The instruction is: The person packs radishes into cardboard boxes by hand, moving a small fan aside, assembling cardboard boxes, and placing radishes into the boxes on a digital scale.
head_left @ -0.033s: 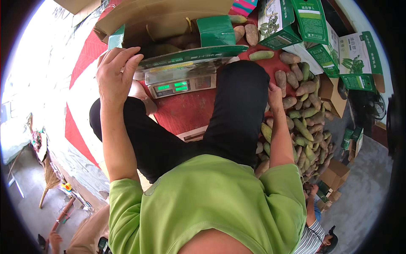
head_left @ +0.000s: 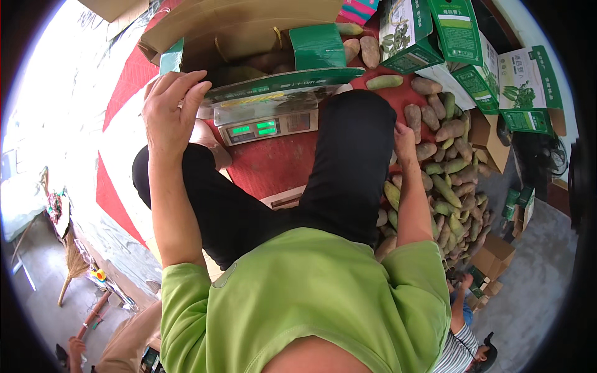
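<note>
An open cardboard carton (head_left: 249, 18) with green flaps stands in front of me, with long tubers lying in its shadowed inside. At its near left corner my left hand (head_left: 171, 102) has its fingers bent over the edge, closed on the carton. Under the carton is a digital scale (head_left: 298, 122) with lit green displays. My right hand (head_left: 405, 142) hangs beside my right knee, next to the heap of radishes (head_left: 454, 186). The knee hides part of its fingers, and nothing shows in it.
Green and white cartons (head_left: 472, 56) are stacked at the far right. Brown boxes (head_left: 491, 255) and a person in a striped shirt (head_left: 460, 348) are at the lower right. A broom (head_left: 73, 261) leans at the left, above another person's hand (head_left: 76, 348). A fan (head_left: 555, 158) stands at the right.
My hands, the carton and the scale stay in place. At the lower left the other person's hand has shifted slightly; the person at the lower right has also moved a hand a little.
</note>
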Motion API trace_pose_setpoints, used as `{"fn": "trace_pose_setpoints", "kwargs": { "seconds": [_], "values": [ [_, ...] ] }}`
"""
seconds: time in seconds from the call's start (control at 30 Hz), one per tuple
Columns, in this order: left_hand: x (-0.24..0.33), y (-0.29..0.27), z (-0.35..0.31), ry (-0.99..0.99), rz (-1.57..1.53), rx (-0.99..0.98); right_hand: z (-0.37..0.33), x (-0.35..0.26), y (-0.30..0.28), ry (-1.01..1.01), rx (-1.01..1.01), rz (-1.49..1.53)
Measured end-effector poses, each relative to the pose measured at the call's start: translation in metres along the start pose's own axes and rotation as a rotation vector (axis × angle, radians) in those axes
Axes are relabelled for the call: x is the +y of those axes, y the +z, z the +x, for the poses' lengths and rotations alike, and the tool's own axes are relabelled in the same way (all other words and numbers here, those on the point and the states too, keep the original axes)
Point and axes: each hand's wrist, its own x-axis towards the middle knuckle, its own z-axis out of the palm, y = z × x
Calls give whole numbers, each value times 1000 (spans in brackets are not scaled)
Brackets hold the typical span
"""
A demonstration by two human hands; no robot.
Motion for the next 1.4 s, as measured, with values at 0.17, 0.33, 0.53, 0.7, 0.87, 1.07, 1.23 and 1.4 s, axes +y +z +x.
{"fn": "trace_pose_setpoints", "kwargs": {
  "seconds": [0.17, 0.33, 0.53, 0.7, 0.87, 1.07, 1.23, 1.4],
  "values": [
    [-1, -2, 2, 49, -6, -57, 14, -39, -11, -44, 67, -86],
    [-2, -1, 5, 113, -2, -146, 64, -117, -45, -385, 130, 12],
    [-4, -5, 5, 77, 114, -259, 83, -283, -53, -831, 209, -141],
    [-6, -4, 13, 93, 336, -548, 102, -351, -29, -1024, 69, -320],
    [-7, 2, 20, 193, 290, -392, 120, -360, -15, -916, -59, -505],
    [-29, -16, 7, 182, 245, -361, 81, -406, -4, -788, -106, -595],
    [-65, -56, -8, 118, 224, -246, 63, -463, 4, -1098, -50, -659],
    [-102, -110, -58, -93, 184, -119, 17, -537, 53, -1376, 11, -759]
  ]
}}
